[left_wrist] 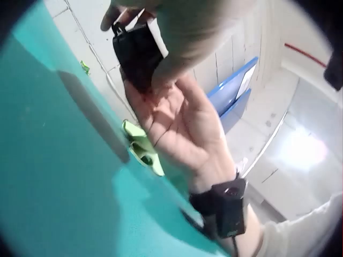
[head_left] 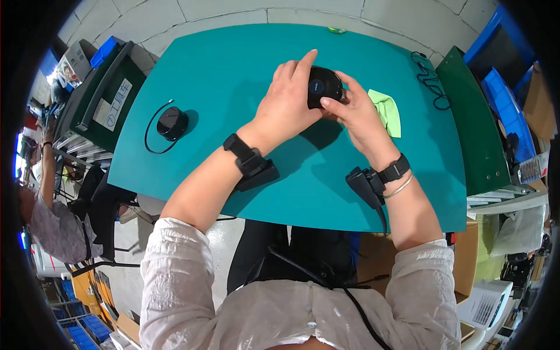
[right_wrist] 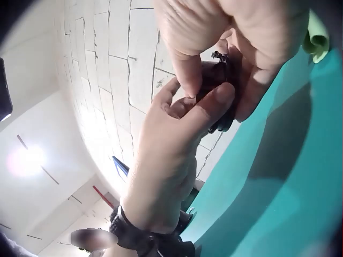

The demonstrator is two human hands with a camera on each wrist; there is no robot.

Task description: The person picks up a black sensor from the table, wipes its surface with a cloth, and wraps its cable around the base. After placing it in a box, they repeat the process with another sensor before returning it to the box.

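A black round device (head_left: 324, 83) with a small round label on its face is held between both hands, raised over the green table. My left hand (head_left: 286, 102) grips its left side, with the index finger pointing up and away. From the right, my right hand (head_left: 359, 111) holds it, thumb on the near edge and fingers round the far side. In the left wrist view the dark side of the device (left_wrist: 138, 58) shows above the right palm. The right wrist view has the left thumb (right_wrist: 222, 93) pressing against it. Part of the device is hidden behind the fingers.
A second black round device (head_left: 172, 123) with a looped cable sits on the table (head_left: 245, 70) at the left. A light green cloth (head_left: 385, 114) lies right of the hands. A thin black cable (head_left: 431, 79) lies by the right edge. Green cabinets (head_left: 472, 122) flank the table.
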